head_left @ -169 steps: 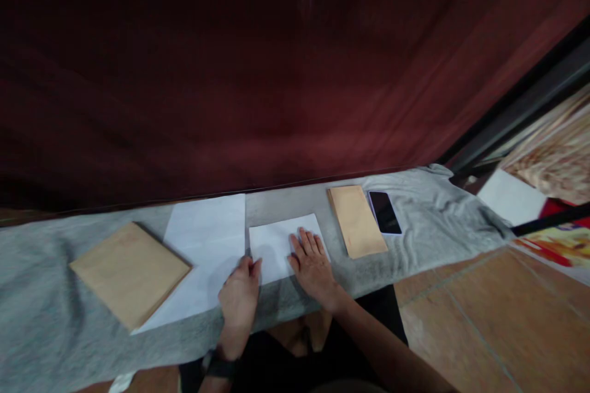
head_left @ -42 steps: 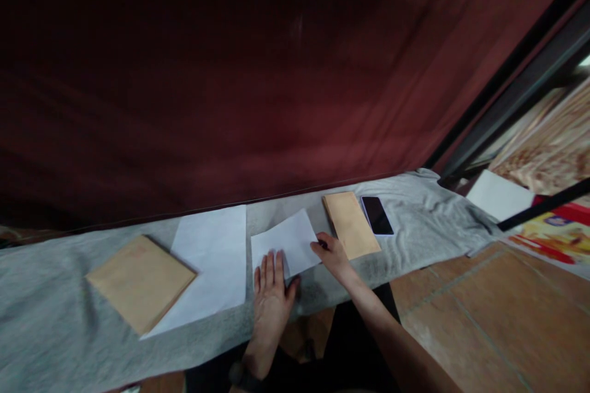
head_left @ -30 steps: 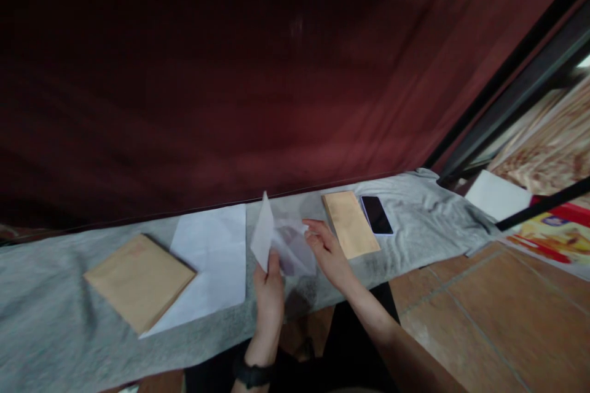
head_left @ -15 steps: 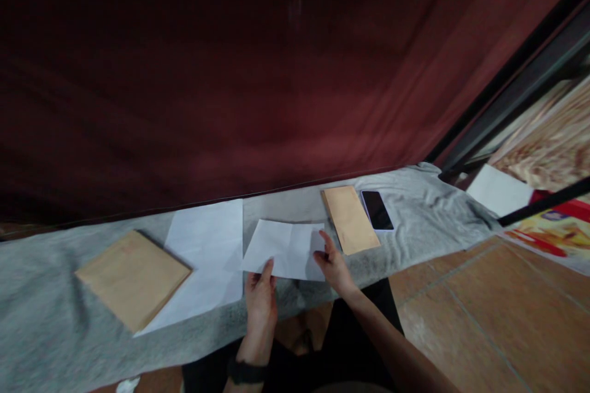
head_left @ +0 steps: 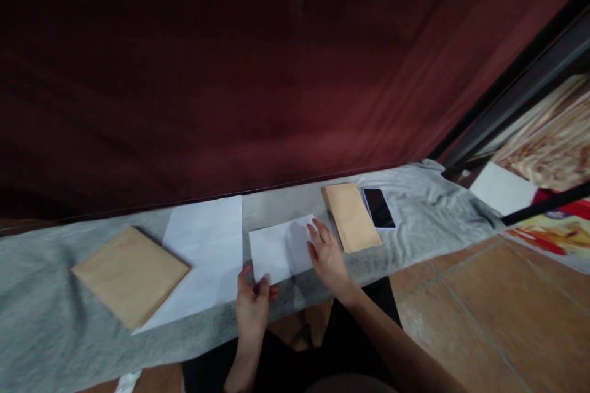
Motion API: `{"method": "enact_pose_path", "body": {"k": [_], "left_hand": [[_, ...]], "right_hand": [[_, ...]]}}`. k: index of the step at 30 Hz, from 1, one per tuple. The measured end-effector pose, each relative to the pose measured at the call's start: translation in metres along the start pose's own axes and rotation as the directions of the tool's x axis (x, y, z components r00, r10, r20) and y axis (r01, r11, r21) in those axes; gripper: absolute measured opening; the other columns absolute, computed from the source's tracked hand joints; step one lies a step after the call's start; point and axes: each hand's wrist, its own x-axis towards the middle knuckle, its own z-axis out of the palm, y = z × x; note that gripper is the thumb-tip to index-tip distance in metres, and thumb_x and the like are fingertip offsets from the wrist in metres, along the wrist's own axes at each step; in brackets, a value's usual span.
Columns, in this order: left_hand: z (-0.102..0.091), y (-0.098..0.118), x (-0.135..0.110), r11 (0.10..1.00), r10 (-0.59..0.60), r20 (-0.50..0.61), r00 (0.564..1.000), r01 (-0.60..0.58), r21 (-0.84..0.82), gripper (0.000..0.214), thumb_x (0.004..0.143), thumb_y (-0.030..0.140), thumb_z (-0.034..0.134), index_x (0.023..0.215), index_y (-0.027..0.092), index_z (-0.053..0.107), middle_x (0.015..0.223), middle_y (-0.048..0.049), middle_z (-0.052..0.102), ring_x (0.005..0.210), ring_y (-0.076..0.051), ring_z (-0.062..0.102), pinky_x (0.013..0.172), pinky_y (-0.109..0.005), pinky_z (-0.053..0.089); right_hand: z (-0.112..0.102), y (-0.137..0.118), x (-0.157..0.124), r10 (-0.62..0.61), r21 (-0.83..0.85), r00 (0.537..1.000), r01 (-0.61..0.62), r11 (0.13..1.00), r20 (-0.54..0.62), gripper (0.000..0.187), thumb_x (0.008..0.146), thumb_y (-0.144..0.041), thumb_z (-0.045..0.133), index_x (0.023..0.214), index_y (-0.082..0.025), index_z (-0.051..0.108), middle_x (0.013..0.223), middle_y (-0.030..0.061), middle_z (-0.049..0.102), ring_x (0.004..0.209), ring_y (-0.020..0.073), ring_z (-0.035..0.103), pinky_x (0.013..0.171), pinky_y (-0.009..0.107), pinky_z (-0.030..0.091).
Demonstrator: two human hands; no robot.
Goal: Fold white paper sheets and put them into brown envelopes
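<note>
A folded sheet of white paper (head_left: 281,249) is between my hands, over the grey cloth. My left hand (head_left: 252,304) grips its lower left corner, thumb on top and fingers beneath. At the right edge, my right hand (head_left: 328,256) touches the paper with its fingers stretched and apart. Left of the folded sheet lies a larger white stack of paper (head_left: 209,245). A bundle of brown envelopes (head_left: 131,276) partly covers that paper. More brown envelopes (head_left: 353,218) lie just beyond my right hand.
A phone (head_left: 378,208) rests right of the smaller envelopes. The grey cloth (head_left: 419,215) covers a long, narrow surface against a dark red panel (head_left: 258,73). A dark metal frame (head_left: 507,98) stands at the right, above a tiled floor (head_left: 488,307).
The folded sheet has turned, its left side now lower and its right side higher. My left hand has slid to the lower left corner; my right hand reaches further over the right edge.
</note>
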Motion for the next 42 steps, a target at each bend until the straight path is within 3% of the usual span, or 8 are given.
{"method": "enact_pose_path", "body": {"k": [6,14,17,20,22,27,32,42], "left_hand": [[0.000,0.002,-0.004,0.991,0.050,0.018,0.999,-0.052,0.126,0.077,0.081,0.045,0.066,0.148,0.018,0.039,0.061,0.0029,0.064,0.046,-0.021,0.063,0.044,-0.034,0.053],[-0.001,0.006,-0.006,0.979,0.065,0.019,0.998,-0.067,0.194,0.081,0.081,0.046,0.065,0.152,0.017,0.039,0.058,0.0017,0.063,0.045,-0.022,0.060,0.043,-0.032,0.048],[-0.008,0.013,-0.014,0.859,0.185,-0.025,0.982,-0.149,0.489,0.068,0.086,0.044,0.059,0.148,0.019,0.046,0.059,0.0000,0.064,0.044,-0.021,0.058,0.047,-0.032,0.046],[-0.009,0.026,-0.026,0.547,0.412,-0.027,0.911,-0.223,0.807,0.050,0.094,0.045,0.049,0.136,0.019,0.061,0.072,-0.0084,0.070,0.056,-0.026,0.064,0.058,-0.039,0.051],[0.001,0.034,-0.030,0.388,0.544,0.105,0.832,-0.361,0.848,0.046,0.099,0.040,0.038,0.128,0.017,0.066,0.093,-0.0152,0.074,0.081,-0.031,0.070,0.075,-0.045,0.054],[0.056,0.033,-0.007,0.245,0.621,0.424,0.659,-0.677,0.694,0.055,0.102,0.036,0.034,0.150,0.012,0.044,0.154,-0.0193,0.047,0.148,-0.034,0.036,0.116,-0.054,0.036],[0.084,0.007,0.028,0.217,0.596,0.436,0.674,-0.658,0.721,0.062,0.102,0.041,0.033,0.153,0.006,0.035,0.158,-0.0214,0.041,0.151,-0.032,0.031,0.121,-0.053,0.030],[0.054,0.002,0.032,0.130,0.607,0.389,0.693,-0.570,0.812,0.060,0.103,0.034,0.031,0.154,0.003,0.034,0.158,-0.0232,0.039,0.152,-0.030,0.030,0.123,-0.052,0.028]], "right_hand": [[0.024,-0.033,-0.011,-0.159,-0.041,0.971,0.169,0.985,0.176,0.050,0.103,-0.033,0.048,0.151,-0.019,0.046,0.161,0.0107,0.038,0.149,0.0286,0.034,0.120,0.050,0.033],[0.021,-0.004,-0.011,-0.027,-0.181,0.991,0.051,0.982,0.132,0.055,0.104,-0.034,0.048,0.156,-0.017,0.039,0.159,0.0139,0.039,0.148,0.0285,0.037,0.120,0.051,0.032],[0.019,0.003,-0.014,-0.012,-0.204,0.992,0.037,0.978,0.122,0.056,0.104,-0.034,0.048,0.156,-0.016,0.037,0.160,0.0148,0.038,0.148,0.0291,0.036,0.119,0.051,0.033],[0.019,0.003,-0.016,-0.006,-0.215,0.993,0.031,0.976,0.116,0.057,0.104,-0.034,0.046,0.156,-0.014,0.037,0.162,0.0148,0.035,0.149,0.0293,0.034,0.120,0.049,0.032],[0.018,0.001,-0.016,-0.003,-0.217,0.993,0.029,0.976,0.119,0.057,0.104,-0.034,0.045,0.157,-0.014,0.037,0.162,0.0146,0.035,0.150,0.0295,0.033,0.120,0.049,0.031],[0.016,0.001,-0.016,-0.020,-0.218,0.990,0.050,0.975,0.138,0.057,0.103,-0.030,0.046,0.156,-0.013,0.037,0.163,0.0151,0.032,0.150,0.0302,0.031,0.120,0.049,0.030],[0.019,0.002,-0.015,-0.018,-0.216,0.993,0.043,0.975,0.120,0.055,0.102,-0.025,0.045,0.155,-0.014,0.039,0.162,0.0140,0.035,0.150,0.0282,0.032,0.120,0.048,0.030],[0.019,-0.004,-0.011,0.041,-0.202,0.994,-0.020,0.979,0.098,0.052,0.105,-0.029,0.040,0.152,-0.006,0.042,0.157,0.0163,0.043,0.148,0.0279,0.036,0.122,0.048,0.026]]}}
